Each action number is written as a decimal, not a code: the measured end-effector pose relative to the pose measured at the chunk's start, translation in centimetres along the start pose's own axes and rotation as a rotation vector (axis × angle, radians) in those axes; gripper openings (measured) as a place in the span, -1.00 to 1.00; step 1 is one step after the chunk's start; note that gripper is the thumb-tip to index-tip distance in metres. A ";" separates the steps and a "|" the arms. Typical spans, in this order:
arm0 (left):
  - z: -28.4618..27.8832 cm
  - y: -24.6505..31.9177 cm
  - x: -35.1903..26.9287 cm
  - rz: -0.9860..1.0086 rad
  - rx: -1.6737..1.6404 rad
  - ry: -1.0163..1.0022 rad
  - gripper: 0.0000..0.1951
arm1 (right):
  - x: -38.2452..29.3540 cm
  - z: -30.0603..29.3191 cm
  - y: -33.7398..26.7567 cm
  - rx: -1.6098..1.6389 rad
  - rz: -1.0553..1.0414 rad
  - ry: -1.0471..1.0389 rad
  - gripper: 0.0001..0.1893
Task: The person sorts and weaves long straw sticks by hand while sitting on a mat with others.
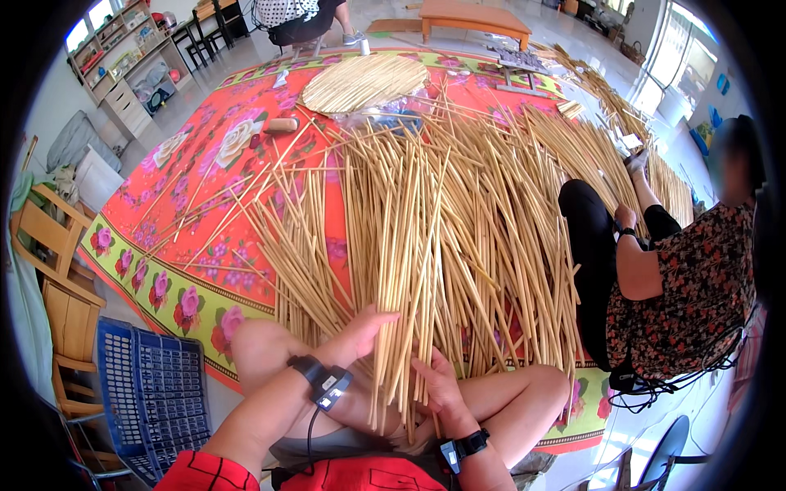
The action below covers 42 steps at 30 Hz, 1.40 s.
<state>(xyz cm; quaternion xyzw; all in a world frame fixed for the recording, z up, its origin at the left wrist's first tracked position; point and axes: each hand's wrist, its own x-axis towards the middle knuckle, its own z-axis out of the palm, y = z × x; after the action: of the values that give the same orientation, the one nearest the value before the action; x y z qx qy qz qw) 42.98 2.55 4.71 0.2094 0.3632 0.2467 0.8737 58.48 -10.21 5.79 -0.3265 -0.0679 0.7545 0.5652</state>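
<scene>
A loose bundle of straw-coloured reed stalks [396, 276] stands over my lap, its lower ends between my knees. My left hand [367, 331] grips its left side, thumb along the front and fingers hidden behind the stalks. Lower down, my right hand [439, 382] holds the bundle's right edge, thumb in front. Many more stalks [491, 245] lie spread in a thick layer to the right of the bundle. A smaller heap of stalks [301, 264] fans out to its left. All rest on a red floral mat [221, 184].
At right sits another person [681, 276], a hand near the stalks. A round woven reed panel [365, 83] lies at the mat's far side, with a wooden-looking block [282, 125] nearby. A blue plastic basket [153, 393] and wooden chair [67, 307] stand left. Farther back is a low table [473, 17].
</scene>
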 end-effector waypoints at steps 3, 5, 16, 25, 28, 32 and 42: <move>-1.7 -1.2 1.4 0.097 0.015 0.019 -0.61 | 0.2 -0.1 0.3 0.011 0.016 -0.024 -0.68; -1.8 -1.4 1.6 0.105 0.023 0.033 -0.63 | 0.3 -0.4 0.7 -0.002 0.000 0.012 -0.70; 0.4 -0.7 0.4 0.019 0.046 0.094 -0.58 | 0.3 -0.6 1.3 -0.163 -0.052 0.016 -0.71; 1.9 0.0 -0.6 0.078 0.067 0.074 -0.68 | 0.4 -1.0 2.0 -0.191 -0.112 0.031 -0.70; 0.7 -0.7 -0.2 0.124 0.088 0.145 -0.68 | 0.4 -0.3 2.0 -0.298 -0.186 0.101 -0.68; 2.1 -1.0 -0.2 0.176 0.076 0.172 -0.74 | 0.3 -1.0 1.8 -0.473 -0.262 0.165 -0.71; 7.4 -0.8 5.1 0.139 -0.082 -0.029 -0.72 | 0.3 0.8 -5.8 -0.379 -0.239 0.147 -0.75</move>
<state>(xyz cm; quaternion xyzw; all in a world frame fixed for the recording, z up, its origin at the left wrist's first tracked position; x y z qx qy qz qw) 51.78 3.50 6.38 0.2017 0.3248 0.3185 0.8674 62.71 -7.71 9.05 -0.4704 -0.2050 0.6301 0.5827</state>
